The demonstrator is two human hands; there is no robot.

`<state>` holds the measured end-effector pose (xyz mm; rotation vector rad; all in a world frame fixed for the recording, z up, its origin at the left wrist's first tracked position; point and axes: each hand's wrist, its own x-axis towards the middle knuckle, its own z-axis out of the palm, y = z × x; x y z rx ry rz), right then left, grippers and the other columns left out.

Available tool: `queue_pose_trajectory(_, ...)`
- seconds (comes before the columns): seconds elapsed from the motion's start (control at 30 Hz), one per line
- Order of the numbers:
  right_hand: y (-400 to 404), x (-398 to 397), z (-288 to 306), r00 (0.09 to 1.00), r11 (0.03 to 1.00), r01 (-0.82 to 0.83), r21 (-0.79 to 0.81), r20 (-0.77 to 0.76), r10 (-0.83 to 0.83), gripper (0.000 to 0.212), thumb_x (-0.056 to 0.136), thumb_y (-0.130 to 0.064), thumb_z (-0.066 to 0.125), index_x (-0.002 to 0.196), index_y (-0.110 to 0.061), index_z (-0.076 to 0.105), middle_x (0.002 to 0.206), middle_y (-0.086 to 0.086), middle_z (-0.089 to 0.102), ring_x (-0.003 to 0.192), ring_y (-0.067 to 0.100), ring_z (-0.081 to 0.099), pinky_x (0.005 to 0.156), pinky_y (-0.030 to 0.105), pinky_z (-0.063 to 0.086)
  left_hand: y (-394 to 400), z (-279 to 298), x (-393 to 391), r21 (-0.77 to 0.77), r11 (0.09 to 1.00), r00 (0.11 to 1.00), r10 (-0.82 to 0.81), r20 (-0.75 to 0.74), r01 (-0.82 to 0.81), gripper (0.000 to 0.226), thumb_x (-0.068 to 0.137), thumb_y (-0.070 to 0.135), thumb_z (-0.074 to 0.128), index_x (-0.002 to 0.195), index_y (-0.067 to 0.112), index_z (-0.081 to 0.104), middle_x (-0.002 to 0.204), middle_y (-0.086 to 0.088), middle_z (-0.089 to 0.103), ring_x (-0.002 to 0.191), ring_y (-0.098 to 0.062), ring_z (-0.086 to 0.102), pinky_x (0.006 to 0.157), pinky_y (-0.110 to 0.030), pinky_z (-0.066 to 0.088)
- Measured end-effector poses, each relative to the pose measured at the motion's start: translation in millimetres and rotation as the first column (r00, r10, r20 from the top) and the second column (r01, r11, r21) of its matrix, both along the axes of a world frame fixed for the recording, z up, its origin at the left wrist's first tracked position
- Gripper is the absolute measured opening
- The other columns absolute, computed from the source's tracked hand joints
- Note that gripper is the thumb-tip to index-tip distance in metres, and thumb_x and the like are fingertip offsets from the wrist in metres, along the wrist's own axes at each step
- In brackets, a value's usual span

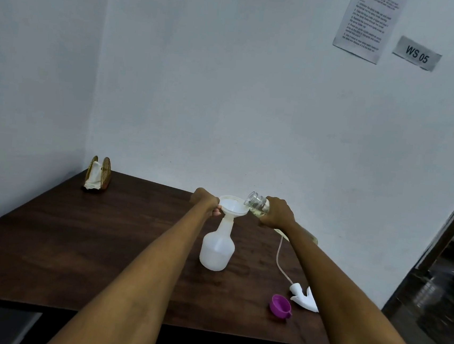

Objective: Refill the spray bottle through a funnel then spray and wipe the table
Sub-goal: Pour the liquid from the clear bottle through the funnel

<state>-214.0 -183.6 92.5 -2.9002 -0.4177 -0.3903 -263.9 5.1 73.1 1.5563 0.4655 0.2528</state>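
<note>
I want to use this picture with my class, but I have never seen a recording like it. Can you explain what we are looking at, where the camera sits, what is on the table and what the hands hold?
There is no machine here: a person works with bare hands, and one wide-angle camera worn on the head looks forward and down, so both arms reach in from the bottom edge.

A white spray bottle stands on a dark wooden table with a white funnel in its neck. The left hand grips the funnel's rim. The right hand holds a clear bottle of yellowish liquid, tilted with its mouth over the funnel.

To the right lie the unscrewed spray head with its thin tube, and a purple cap. In the far left corner stands a holder with tissues. Papers are stuck to the wall; one reads WS 05.
</note>
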Motion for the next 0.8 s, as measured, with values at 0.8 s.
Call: queue_pose_trajectory(0.8,4.0,-5.8,3.2,0.997,1.000,0.028,-0.003,-0.077,-0.028,0.054,0.065,-0.016,0.077,0.111,-0.003,0.053,0.114,0.012,0.060,0.095,0.024,0.050,0.069,0.026,0.036,0.3,1.4,-0.5,0.018,1.000,1.000,0.006,-0.015,-0.005,0.029,0.088,-0.006,0.058,0.061,0.000,0.050,0.056,-0.012,0.052,0.016,-0.005,0.041,0.032,-0.018,0.045)
